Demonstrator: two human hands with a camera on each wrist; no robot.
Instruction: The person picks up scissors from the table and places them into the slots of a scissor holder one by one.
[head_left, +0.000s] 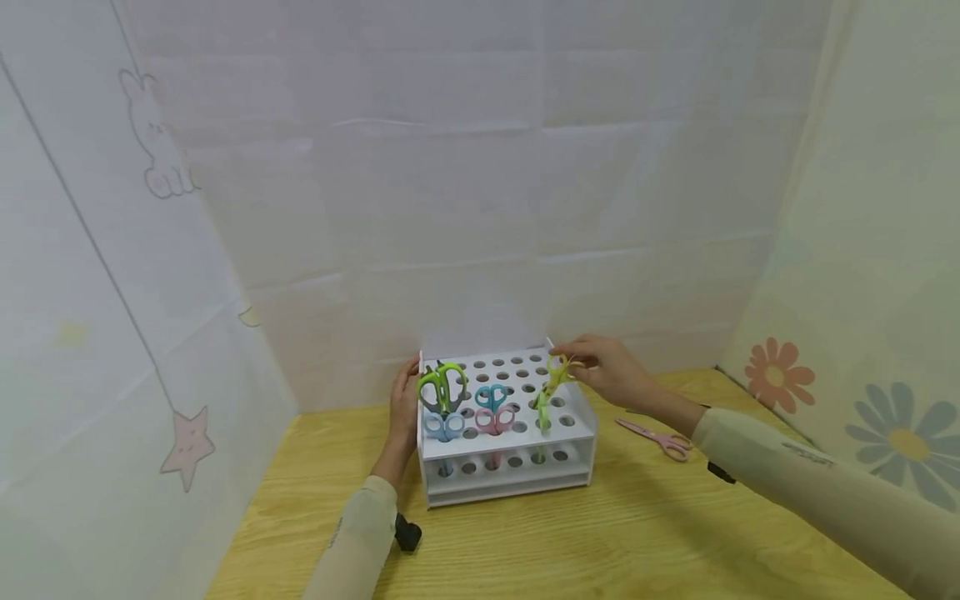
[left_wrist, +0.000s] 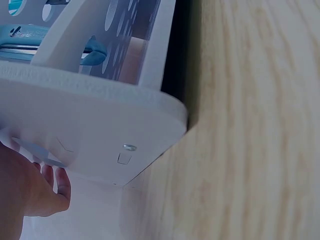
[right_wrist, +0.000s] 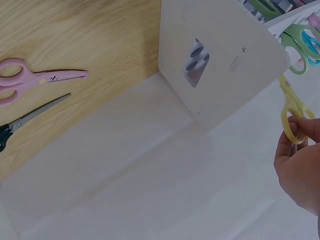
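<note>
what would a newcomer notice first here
The white rack in the middle catches the eye first, with scissors standing in it, a bright green pair at its left end. Near its right end, the right hand pinches yellow scissors. Further right, pink scissors lie on the table.

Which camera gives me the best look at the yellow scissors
The right wrist view: the yellow scissors look largest there, with the right hand gripping their handles, though the rack hides their far end. The head view shows them small, above the rack; the left wrist view doesn't show them.
</note>
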